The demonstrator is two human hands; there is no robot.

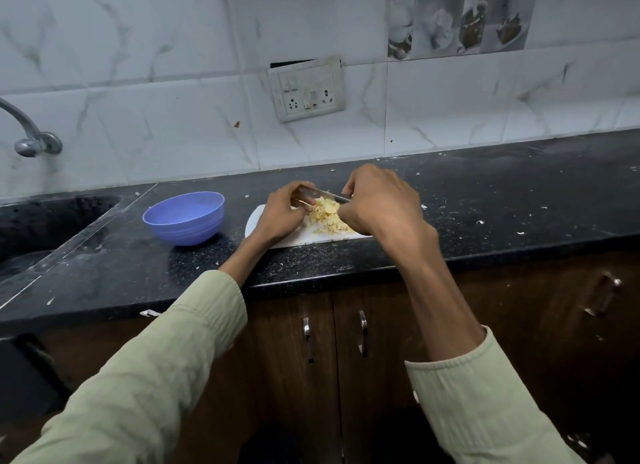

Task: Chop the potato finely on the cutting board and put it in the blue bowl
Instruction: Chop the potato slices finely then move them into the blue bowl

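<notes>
A heap of yellow chopped potato [327, 218] lies on the white cutting board [254, 218] on the black counter. My right hand [377, 200] grips the handle of a knife [320, 194], whose blade lies across the far side of the heap. My left hand [282, 212] rests on the board at the left of the heap, with its fingertips touching the blade's tip and the potato. The blue bowl [185, 218] stands to the left of the board and looks empty.
A dark sink [41, 228] is sunk into the counter at the far left, with a metal tap [31, 131] above it. A socket panel [306, 88] sits on the tiled wall behind. White scraps dot the counter [502, 200]. Cabinet doors with handles [362, 332] hang below.
</notes>
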